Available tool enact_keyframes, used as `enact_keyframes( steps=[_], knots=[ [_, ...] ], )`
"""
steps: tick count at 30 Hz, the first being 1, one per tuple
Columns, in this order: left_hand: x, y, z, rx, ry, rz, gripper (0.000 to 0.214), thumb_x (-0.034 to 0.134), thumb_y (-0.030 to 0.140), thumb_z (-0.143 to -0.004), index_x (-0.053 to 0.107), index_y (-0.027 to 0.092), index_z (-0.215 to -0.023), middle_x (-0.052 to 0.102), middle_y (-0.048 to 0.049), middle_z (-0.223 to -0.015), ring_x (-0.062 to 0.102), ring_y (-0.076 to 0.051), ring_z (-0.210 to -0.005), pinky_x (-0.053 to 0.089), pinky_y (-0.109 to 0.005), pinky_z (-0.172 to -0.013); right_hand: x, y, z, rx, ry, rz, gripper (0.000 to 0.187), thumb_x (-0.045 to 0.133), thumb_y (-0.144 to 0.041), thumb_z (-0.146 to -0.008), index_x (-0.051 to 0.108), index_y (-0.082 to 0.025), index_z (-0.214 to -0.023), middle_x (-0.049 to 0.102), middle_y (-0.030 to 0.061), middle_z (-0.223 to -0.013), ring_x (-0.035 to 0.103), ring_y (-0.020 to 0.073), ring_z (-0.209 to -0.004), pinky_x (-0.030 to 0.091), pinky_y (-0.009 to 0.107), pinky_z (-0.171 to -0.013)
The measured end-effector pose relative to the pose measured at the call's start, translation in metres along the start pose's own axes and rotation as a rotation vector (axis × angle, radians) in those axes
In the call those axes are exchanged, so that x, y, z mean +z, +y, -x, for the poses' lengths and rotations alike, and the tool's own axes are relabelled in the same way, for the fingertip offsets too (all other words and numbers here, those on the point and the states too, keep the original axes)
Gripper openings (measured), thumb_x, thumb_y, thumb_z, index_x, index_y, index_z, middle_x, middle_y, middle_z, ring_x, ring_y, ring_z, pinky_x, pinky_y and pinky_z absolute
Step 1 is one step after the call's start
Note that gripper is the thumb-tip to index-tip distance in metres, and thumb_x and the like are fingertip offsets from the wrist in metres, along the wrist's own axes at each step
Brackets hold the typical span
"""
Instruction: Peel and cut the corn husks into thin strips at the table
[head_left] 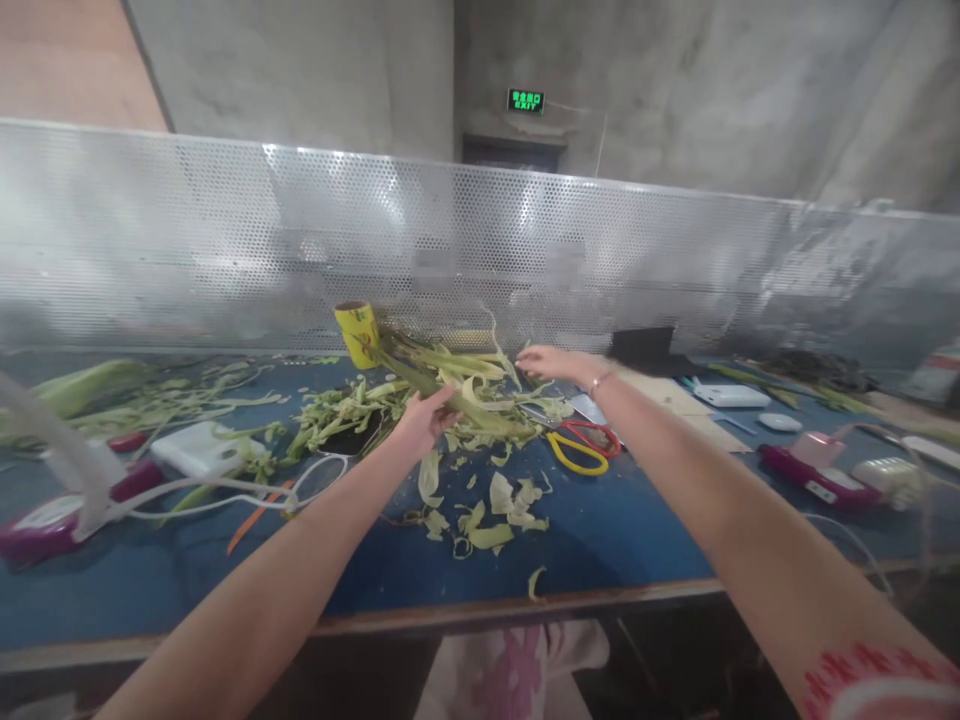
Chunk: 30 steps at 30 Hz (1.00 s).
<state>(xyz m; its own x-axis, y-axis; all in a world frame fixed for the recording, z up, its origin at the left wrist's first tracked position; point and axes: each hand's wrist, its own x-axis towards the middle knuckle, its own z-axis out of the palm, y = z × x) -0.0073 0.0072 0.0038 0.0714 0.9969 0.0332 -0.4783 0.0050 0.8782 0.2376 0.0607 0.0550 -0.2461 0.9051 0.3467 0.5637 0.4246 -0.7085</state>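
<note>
My left hand [425, 425] is closed round a thick green stalk [466, 405] with pale leafy strips hanging from it. Just to the right and farther back, my right hand [553, 363] has its fingers bent together beside a thin pale strip [508, 368]; what is between them is too small to make out. Beneath both hands lies a heap of green stems [349, 405] and peelings. Torn pale green scraps [517, 500] are scattered in front. Scissors with one yellow and one red handle [577, 458] lie below my right wrist, blades partly hidden by the peelings.
A yellow roll [358, 335] stands behind the heap. Purple-and-white power strips [821, 475] sit at both sides, with a white cable [247, 490] looping on the left. White devices [731, 396] lie at right. A perforated metal screen [480, 260] borders the blue table [615, 540] at the back.
</note>
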Motion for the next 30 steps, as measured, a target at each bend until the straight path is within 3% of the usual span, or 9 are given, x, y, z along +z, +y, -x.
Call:
enact_keyframes(
  steps=[2,4,9,18,21,24,27,30],
  knots=[
    [0.002,-0.002,0.000,0.032,-0.032,0.009,0.031,0.077,0.015,-0.057,0.055,0.014,-0.079,0.065,-0.0023,-0.077,0.061,-0.009,-0.061,0.053,-0.019,-0.055,0.028,-0.007,0.020,-0.087,-0.151,0.066,0.032,0.063,-0.039,-0.076,0.062,-0.020,-0.101,0.065,0.0092,-0.104,0.062,0.0187,-0.086,0.050,0.035,-0.079],
    [0.004,-0.005,0.001,0.068,-0.042,-0.003,0.035,0.078,0.012,-0.054,0.054,0.014,-0.079,0.064,-0.0003,-0.075,0.061,-0.008,-0.063,0.053,-0.019,-0.058,0.055,-0.014,0.038,-0.200,-0.175,0.171,0.037,0.059,-0.041,-0.079,0.060,-0.019,-0.109,0.060,0.0114,-0.116,0.059,0.0207,-0.099,0.047,0.037,-0.086],
    [0.005,-0.011,0.003,0.169,-0.036,-0.147,0.040,0.080,0.020,-0.051,0.053,0.015,-0.081,0.063,-0.0003,-0.079,0.060,-0.009,-0.062,0.052,-0.023,-0.058,0.096,-0.015,0.065,-0.296,0.023,0.284,0.033,0.052,-0.034,-0.085,0.056,-0.015,-0.112,0.062,0.0120,-0.106,0.059,0.0204,-0.095,0.047,0.038,-0.085],
    [0.006,-0.014,0.004,0.240,-0.034,-0.296,0.043,0.078,0.025,-0.052,0.057,0.016,-0.088,0.066,-0.0048,-0.085,0.061,-0.015,-0.070,0.051,-0.030,-0.063,0.099,-0.001,0.069,-0.378,0.179,0.323,0.028,0.033,-0.028,-0.092,0.059,-0.016,-0.096,0.065,0.0094,-0.093,0.058,0.0186,-0.089,0.043,0.032,-0.082],
    [0.004,-0.017,0.002,0.290,-0.034,-0.382,0.037,0.077,0.026,-0.053,0.062,0.015,-0.085,0.067,-0.0042,-0.077,0.060,-0.015,-0.065,0.049,-0.030,-0.062,0.097,-0.001,0.069,-0.341,0.222,0.286,0.032,0.030,-0.030,-0.093,0.058,-0.017,-0.085,0.063,0.0061,-0.080,0.056,0.0173,-0.077,0.042,0.029,-0.074],
    [0.003,-0.020,0.000,0.309,-0.041,-0.393,0.034,0.076,0.026,-0.053,0.065,0.014,-0.082,0.068,-0.0058,-0.080,0.062,-0.018,-0.072,0.049,-0.032,-0.070,0.093,-0.002,0.069,-0.276,0.270,0.237,0.034,0.029,-0.033,-0.092,0.056,-0.019,-0.078,0.058,0.0024,-0.070,0.052,0.0152,-0.066,0.039,0.026,-0.066],
    [0.002,-0.024,0.000,0.335,-0.089,-0.351,0.034,0.076,0.022,-0.052,0.067,0.014,-0.083,0.069,-0.0061,-0.087,0.062,-0.019,-0.082,0.047,-0.034,-0.081,0.090,-0.003,0.069,-0.219,0.324,0.214,0.034,0.030,-0.035,-0.091,0.055,-0.019,-0.076,0.055,0.0009,-0.067,0.049,0.0145,-0.063,0.037,0.025,-0.064],
    [0.003,-0.025,0.001,0.342,-0.110,-0.352,0.028,0.075,0.020,-0.052,0.066,0.014,-0.078,0.069,-0.0048,-0.081,0.062,-0.018,-0.079,0.047,-0.034,-0.081,0.089,-0.004,0.069,-0.182,0.344,0.218,0.033,0.031,-0.035,-0.090,0.056,-0.019,-0.076,0.055,0.0010,-0.067,0.049,0.0146,-0.064,0.037,0.025,-0.064]
  ],
)
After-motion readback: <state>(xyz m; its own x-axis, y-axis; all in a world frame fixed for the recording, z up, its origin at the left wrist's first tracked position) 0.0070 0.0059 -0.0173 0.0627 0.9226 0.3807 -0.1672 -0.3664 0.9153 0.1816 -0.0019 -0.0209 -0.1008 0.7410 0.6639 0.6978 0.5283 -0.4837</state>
